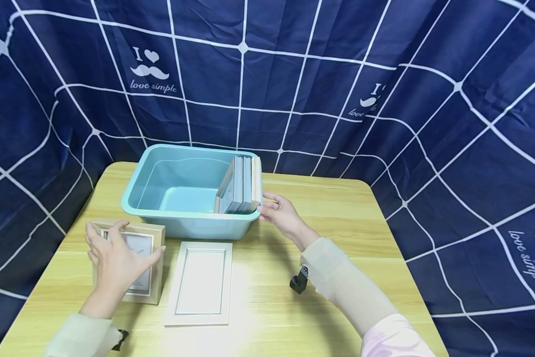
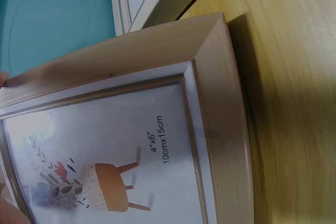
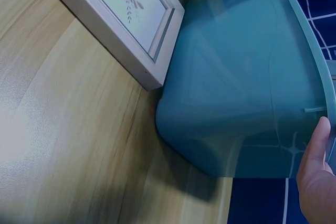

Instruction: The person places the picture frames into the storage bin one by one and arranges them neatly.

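My left hand [image 1: 115, 253] grips a light wood picture frame [image 1: 157, 277] across its front, thumb at the right edge. The left wrist view shows a flower-pot print and size lettering inside this deep-sided frame [image 2: 223, 114]. My right hand [image 1: 283, 215] pinches the rim at the near right corner of a light blue plastic bin [image 1: 191, 225]; in the right wrist view its thumb [image 3: 317, 140] lies along the rim. Several picture frames [image 1: 240, 183] stand on edge side by side at the bin's right end. A white picture frame [image 1: 225, 282] lies face up between my hands, close to the bin.
The bin stands toward the back of a wood-grain table [image 1: 330, 223]. Behind and beside the table hangs a dark blue curtain [image 1: 272, 79] with white lines. Each wrist carries a black camera mount, such as the right one [image 1: 299, 280].
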`<state>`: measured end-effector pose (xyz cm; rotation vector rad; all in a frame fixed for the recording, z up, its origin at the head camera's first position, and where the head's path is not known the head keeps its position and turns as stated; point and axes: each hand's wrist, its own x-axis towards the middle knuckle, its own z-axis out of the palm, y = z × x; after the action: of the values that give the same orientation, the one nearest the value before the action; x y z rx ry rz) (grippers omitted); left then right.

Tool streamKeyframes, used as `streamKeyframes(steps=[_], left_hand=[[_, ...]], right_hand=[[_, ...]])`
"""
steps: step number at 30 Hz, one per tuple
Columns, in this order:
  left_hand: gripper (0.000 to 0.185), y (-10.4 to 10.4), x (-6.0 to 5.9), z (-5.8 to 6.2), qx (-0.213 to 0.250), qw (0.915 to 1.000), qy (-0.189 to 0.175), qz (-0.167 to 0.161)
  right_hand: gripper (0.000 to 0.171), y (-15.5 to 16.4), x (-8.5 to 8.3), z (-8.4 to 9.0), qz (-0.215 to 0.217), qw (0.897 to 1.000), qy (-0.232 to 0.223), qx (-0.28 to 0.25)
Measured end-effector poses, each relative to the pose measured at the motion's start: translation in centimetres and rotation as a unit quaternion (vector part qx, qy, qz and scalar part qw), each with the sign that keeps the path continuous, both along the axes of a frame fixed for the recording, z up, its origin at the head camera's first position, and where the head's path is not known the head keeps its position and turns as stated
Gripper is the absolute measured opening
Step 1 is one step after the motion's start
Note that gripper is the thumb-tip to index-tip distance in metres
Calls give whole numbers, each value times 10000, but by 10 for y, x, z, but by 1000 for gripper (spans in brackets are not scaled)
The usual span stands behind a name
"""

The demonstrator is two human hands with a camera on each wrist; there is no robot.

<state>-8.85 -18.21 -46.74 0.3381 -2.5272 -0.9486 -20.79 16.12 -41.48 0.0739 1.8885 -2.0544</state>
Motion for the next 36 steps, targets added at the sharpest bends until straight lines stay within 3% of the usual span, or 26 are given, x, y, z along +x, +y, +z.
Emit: streamKeyframes(steps=[15, 27, 36], left_hand=[[91, 3, -1, 6, 46, 10000, 34, 30], [88, 2, 1, 10, 194, 9975, 668, -89], [84, -3, 3, 6, -89, 9943, 995, -369]], right_hand=[[55, 0, 1, 1, 12, 9999, 52, 111], [55, 0, 0, -3, -23, 10000, 54, 65], [56, 0, 0, -3, -2, 9999, 99, 97]])
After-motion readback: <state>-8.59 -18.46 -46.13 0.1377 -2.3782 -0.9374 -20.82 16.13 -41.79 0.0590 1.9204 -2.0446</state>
